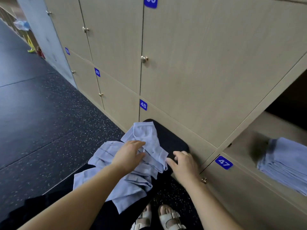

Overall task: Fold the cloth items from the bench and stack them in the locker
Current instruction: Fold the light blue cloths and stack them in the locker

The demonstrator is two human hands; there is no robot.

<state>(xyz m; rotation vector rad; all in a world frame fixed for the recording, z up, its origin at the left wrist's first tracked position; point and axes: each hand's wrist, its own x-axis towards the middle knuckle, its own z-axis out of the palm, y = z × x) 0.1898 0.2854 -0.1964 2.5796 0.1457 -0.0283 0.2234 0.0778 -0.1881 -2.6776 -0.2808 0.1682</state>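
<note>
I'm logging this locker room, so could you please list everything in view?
Loose cloths: one heap, light blue, on the bench.
Bench: one, black, against the locker doors.
Folded cloths: one stack, light blue, inside the open locker.
Open locker: one, beige, right.
Locker doors: several, beige, shut.
Number plates: five, blue, on doors.
Knobs: several, brass, on doors.
Floor: one, dark speckled, left.
Sandals: one pair, pale, bottom edge.
Left hand: one, resting on the heap.
Right hand: one, on the bench beside the heap.
</note>
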